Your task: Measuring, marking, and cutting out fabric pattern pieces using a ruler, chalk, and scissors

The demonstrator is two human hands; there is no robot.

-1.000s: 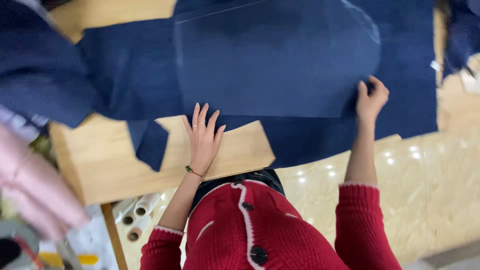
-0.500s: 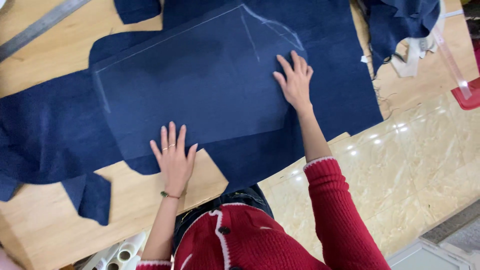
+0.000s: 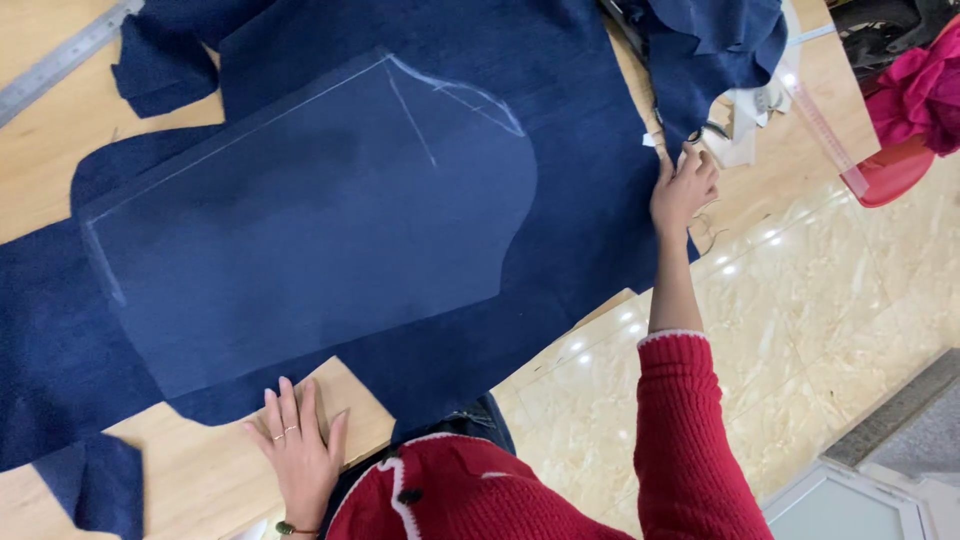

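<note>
A cut navy fabric panel (image 3: 310,220) with chalk lines lies flat on a larger sheet of navy cloth (image 3: 580,170) spread over the wooden table (image 3: 190,470). My left hand (image 3: 298,448) rests palm down on bare wood at the table's near edge, fingers spread, just below the cloth; it wears rings and a bracelet. My right hand (image 3: 683,188) reaches out to the cloth's right edge, fingers curled against the fabric near a small pair of scissors (image 3: 706,131). Whether it grips anything is unclear.
A metal ruler (image 3: 60,62) lies at the table's far left. A heap of navy scraps (image 3: 715,40), white paper (image 3: 745,120) and a clear ruler (image 3: 825,130) sit at the right end. A red tray with pink cloth (image 3: 915,110) lies beyond. Shiny tiled floor (image 3: 820,330) is below.
My right hand has moved from the top of the panel out to the cloth's right edge. My left hand has slid back off the cloth onto bare wood. The view has shifted.
</note>
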